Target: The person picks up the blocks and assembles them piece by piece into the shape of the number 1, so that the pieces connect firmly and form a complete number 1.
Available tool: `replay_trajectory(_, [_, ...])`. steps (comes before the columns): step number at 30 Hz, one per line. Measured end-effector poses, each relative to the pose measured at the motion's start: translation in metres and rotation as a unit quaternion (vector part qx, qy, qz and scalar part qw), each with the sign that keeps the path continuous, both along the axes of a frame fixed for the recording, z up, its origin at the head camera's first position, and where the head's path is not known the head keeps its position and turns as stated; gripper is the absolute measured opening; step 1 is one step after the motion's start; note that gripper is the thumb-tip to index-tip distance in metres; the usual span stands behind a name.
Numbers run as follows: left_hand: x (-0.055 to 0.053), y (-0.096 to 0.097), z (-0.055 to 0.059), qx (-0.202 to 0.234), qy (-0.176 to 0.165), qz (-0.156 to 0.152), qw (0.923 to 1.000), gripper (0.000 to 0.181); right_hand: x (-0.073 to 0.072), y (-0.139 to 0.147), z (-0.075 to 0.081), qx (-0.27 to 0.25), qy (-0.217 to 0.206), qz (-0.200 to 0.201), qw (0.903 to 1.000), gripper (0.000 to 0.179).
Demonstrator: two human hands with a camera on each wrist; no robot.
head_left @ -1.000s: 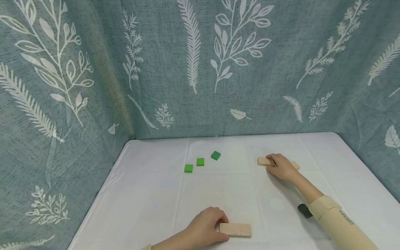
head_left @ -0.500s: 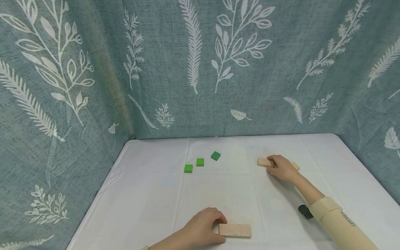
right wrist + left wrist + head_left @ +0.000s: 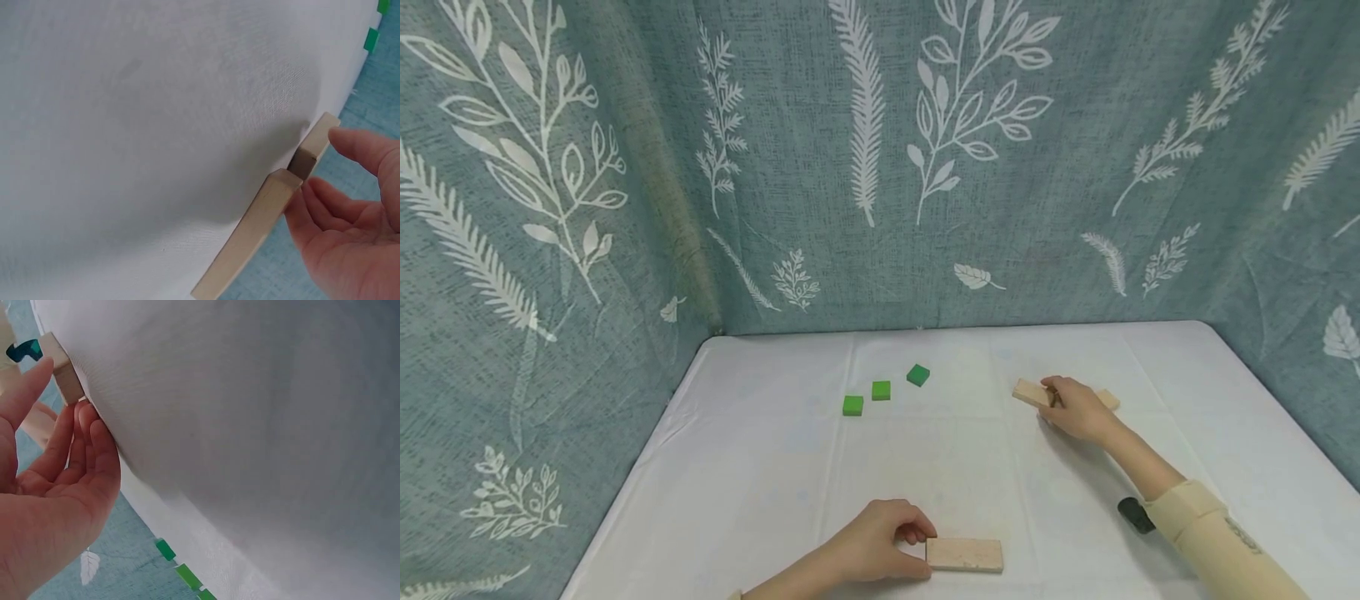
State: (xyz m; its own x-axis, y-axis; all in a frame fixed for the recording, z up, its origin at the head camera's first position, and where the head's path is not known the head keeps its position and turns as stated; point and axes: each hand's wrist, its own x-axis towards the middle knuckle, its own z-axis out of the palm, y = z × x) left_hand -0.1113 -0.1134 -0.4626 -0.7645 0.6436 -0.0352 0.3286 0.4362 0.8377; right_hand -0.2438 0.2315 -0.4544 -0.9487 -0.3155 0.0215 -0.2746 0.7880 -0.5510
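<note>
Near the front of the table lies a flat wooden block [image 3: 964,555]. My left hand [image 3: 880,542] is at its left end, thumb and fingertips spread to the two corners. The left wrist view shows the thumb tip beside this block [image 3: 62,369] and the fingers at its lower end. Farther back on the right, my right hand [image 3: 1078,408] pinches the right end of another wooden block [image 3: 1030,392], which lies angled. A third wooden block [image 3: 1107,399] is partly hidden behind that hand; in the right wrist view this block [image 3: 250,234] almost meets the pinched one [image 3: 319,137] end to end.
Three small green squares, one [image 3: 853,406], another [image 3: 882,390] and a darker one [image 3: 918,375], form a slanting row at the back. A black object [image 3: 1137,515] lies beside the right sleeve. A patterned curtain [image 3: 887,167] hangs behind the white table [image 3: 760,500].
My left hand has slid left, its fingers back from around the block to its end corners; that block stays put. The right hand has turned its block, left end swinging toward the left.
</note>
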Motion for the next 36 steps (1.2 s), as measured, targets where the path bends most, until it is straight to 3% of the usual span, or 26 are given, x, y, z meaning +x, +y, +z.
replay_trajectory(19, [-0.001, -0.001, -0.002, 0.018, -0.015, -0.006, 0.9997, 0.025, 0.012, -0.007, -0.001, -0.025, 0.009, 0.028, 0.9992, 0.045])
replay_trajectory(36, [-0.001, -0.001, -0.002, 0.017, -0.023, 0.000, 0.9996, 0.025, -0.008, 0.005, 0.002, -0.030, -0.025, 0.089, 0.9953, 0.059])
